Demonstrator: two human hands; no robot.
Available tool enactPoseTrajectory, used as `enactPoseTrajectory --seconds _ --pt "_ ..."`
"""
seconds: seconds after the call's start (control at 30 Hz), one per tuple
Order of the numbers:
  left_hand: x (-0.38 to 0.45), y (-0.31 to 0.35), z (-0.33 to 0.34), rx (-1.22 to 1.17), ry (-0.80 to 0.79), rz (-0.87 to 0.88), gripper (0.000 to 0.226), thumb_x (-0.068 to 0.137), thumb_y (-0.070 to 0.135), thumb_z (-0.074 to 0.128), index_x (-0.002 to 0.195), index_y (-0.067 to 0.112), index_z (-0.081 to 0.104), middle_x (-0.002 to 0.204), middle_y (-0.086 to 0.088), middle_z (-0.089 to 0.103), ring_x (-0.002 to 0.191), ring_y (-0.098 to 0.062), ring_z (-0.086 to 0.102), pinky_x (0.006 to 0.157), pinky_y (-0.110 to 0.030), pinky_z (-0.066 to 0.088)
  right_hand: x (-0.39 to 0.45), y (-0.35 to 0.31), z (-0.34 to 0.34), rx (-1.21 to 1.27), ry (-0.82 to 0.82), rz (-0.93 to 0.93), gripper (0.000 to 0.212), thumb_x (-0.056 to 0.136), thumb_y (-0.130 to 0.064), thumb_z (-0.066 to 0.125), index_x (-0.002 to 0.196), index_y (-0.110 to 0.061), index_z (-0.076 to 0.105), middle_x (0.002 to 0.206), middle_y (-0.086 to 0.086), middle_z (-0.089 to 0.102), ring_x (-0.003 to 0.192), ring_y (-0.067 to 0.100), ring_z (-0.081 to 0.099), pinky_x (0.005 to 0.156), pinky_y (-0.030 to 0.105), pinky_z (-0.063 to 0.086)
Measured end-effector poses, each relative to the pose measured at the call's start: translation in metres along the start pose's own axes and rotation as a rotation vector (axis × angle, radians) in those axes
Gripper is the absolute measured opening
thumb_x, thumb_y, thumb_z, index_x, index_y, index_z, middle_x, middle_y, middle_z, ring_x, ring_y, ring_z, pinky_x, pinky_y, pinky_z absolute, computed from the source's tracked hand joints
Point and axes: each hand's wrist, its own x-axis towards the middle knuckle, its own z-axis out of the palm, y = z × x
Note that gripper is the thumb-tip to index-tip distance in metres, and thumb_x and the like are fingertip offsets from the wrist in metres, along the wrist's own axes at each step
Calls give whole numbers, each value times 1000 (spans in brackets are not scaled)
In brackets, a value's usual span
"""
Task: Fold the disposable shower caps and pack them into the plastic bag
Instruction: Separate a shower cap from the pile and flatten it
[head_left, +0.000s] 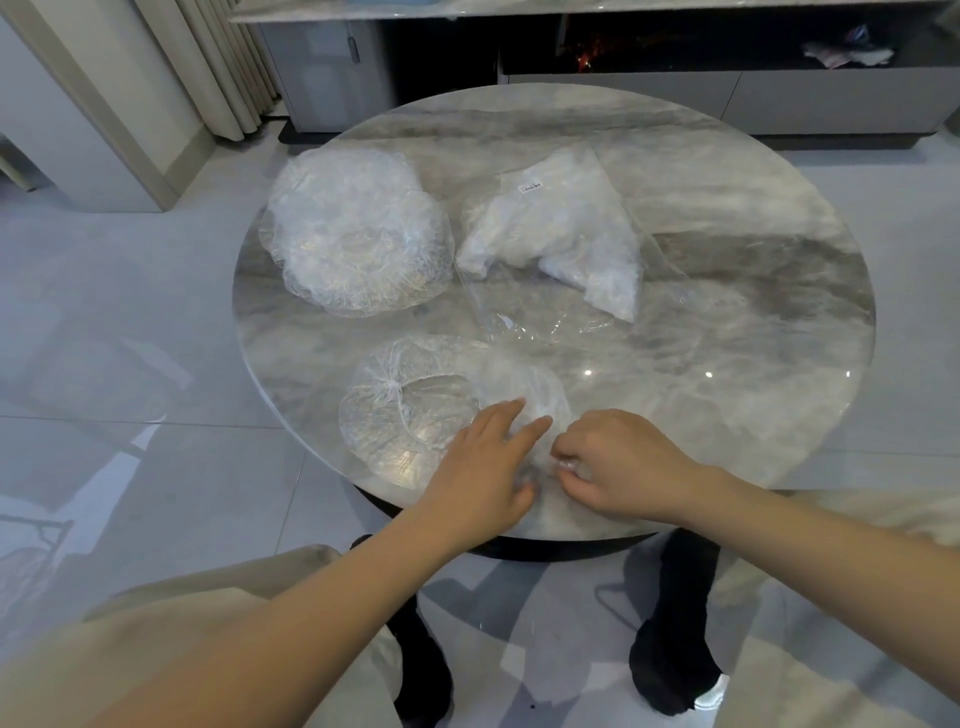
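A clear shower cap (410, 415) lies spread on the near part of the round marble table (727, 338). My left hand (485, 457) rests on its right part with fingers straight. My right hand (618, 465) pinches the cap's crumpled edge with curled fingers, close to my left hand. A pile of several unfolded caps (358, 234) sits at the table's far left. The clear plastic bag (561, 239), with white folded caps inside and a small label, lies at the far middle with its open end toward me.
The table's near edge is just under my wrists. A grey cabinet (623, 98) stands behind the table and curtains (218, 67) hang at the far left. My knees and black table legs (675, 649) are below, on a glossy tiled floor.
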Motion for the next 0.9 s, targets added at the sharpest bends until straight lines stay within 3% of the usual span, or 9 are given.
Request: enactPoseTrajectory --seconds 0.13,0.3,0.43,0.53,0.6,0.67,0.77,0.83,0.9 --pt "4 -12 6 58 -6 30 49 94 35 52 141 28 42 156 2 22 145 -13 12 113 -27 7 -1 3 4 148 44 -91 38 86 -47 45 76 -18 68 72 -9 59 70 10 47 70 24 41" --pt "2 -19 8 -38 39 72 44 90 45 40 118 24 67 138 -10 52 134 -24 42 108 -35 25 2 10 -1 270 -110 -62 46 75 -64 53 98 -25 63 98 -13 62 94 6 54 92 29 41" --pt "-3 -21 3 -177 8 68 35 93 36 44 114 24 69 139 -8 51 136 -18 39 116 -35 21 1 15 -7 188 -244 2 67 69 -60 71 121 -24 50 116 -9 55 105 11 50 96 28 38" --pt "-5 -19 0 -362 3 15 33 93 34 49 96 15 76 129 1 60 129 -9 46 116 -28 20 2 18 -7 142 -207 48 53 75 -43 71 119 -22 50 108 -5 57 99 13 49 88 24 37" --pt "-8 -15 -5 -521 29 -83 42 94 31 52 72 0 70 98 19 65 100 1 59 102 -14 33 4 18 -7 176 -167 98 28 80 -31 67 102 -18 56 95 0 58 90 15 50 79 27 40" --pt "-9 -9 -9 -671 66 -223 36 93 23 56 72 -3 68 75 19 62 73 2 55 74 -8 38 6 19 -6 260 -137 159 12 85 -29 63 81 -21 54 80 -1 55 78 15 51 68 27 40" --pt "-6 -9 -8 -698 151 -363 35 90 21 58 58 6 61 59 -5 50 56 -13 45 57 -15 35 9 19 -3 417 -132 279 20 90 -29 60 70 -24 58 69 -8 58 65 8 53 58 17 37" --pt "-3 -9 -3 -623 181 -428 47 90 20 56 49 9 36 48 -3 33 44 -10 31 49 -14 28 12 17 3 475 -142 355 24 92 -31 59 77 -13 63 65 -7 58 61 9 52 57 20 38" --pt "0 -10 1 -543 187 -478 49 92 24 54 49 12 33 45 1 31 41 -8 29 46 -14 27 15 17 9 480 -142 418 33 92 -33 57 68 -11 56 57 -6 49 53 9 44 52 21 32"
